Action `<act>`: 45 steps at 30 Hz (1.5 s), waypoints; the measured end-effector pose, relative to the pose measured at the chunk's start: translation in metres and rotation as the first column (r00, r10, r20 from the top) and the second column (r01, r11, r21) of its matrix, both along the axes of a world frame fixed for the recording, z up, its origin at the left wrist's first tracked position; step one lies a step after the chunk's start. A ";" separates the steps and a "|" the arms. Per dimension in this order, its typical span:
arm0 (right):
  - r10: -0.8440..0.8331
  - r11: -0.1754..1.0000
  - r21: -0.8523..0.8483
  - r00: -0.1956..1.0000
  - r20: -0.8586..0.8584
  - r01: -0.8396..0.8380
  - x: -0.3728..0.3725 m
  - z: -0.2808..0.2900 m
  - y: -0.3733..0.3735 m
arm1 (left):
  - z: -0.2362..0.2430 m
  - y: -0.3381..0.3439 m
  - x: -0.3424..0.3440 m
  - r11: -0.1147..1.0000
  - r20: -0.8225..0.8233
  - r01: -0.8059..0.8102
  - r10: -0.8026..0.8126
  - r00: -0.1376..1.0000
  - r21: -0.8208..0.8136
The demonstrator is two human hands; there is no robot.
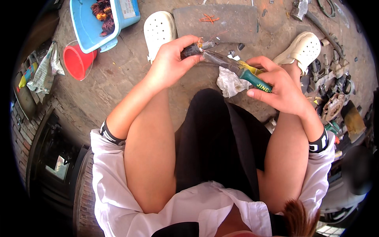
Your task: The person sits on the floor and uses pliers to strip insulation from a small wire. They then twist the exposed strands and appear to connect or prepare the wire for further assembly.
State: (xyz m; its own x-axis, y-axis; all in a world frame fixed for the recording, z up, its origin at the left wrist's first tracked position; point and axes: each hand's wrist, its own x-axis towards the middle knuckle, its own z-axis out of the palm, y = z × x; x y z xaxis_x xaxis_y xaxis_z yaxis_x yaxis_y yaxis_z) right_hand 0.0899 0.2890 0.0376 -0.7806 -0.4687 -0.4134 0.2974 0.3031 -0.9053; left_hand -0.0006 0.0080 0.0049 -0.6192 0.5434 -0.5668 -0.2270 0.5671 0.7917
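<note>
My left hand [170, 64] pinches a dark, roughly cylindrical metal part [192, 50] between thumb and fingers. A light metal end pokes out of it, with a small orange-yellow bit beside it. My right hand [285, 86] is closed around pliers [256, 78] with green and yellow handles. Their long grey jaws point left and reach the part at my left fingertips. Whether the jaws grip it, I cannot tell. Just below the pliers, on the ground, lies a crumpled whitish plastic bag [232, 81].
Orange wire scraps [209, 18] lie on a flat grey slab [189, 27] between my shoes. A blue basin [81, 33] with copper-coloured coils and a red bucket [75, 63] stand at left. A hammer [301, 10] and greasy metal parts [333, 106] clutter the right side.
</note>
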 end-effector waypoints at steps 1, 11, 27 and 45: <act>-0.005 1.000 -0.014 1.000 -0.010 0.005 0.000 -0.002 0.000 | 0.001 0.001 -0.001 1.000 -0.031 0.009 -0.009 0.999 -0.003; 0.033 0.999 -0.033 0.998 0.060 -0.031 0.004 -0.002 0.000 | 0.005 0.007 -0.002 0.989 -0.076 0.136 -0.140 0.987 -0.064; 0.156 0.982 -0.170 0.874 0.459 -0.086 0.026 0.022 -0.007 | -0.001 -0.021 -0.010 0.706 -0.682 0.637 -0.632 0.369 -0.309; 0.226 0.969 -0.176 0.901 0.370 -0.171 0.030 0.007 -0.005 | 0.008 -0.008 0.009 0.782 -0.575 0.589 -0.583 0.574 -0.205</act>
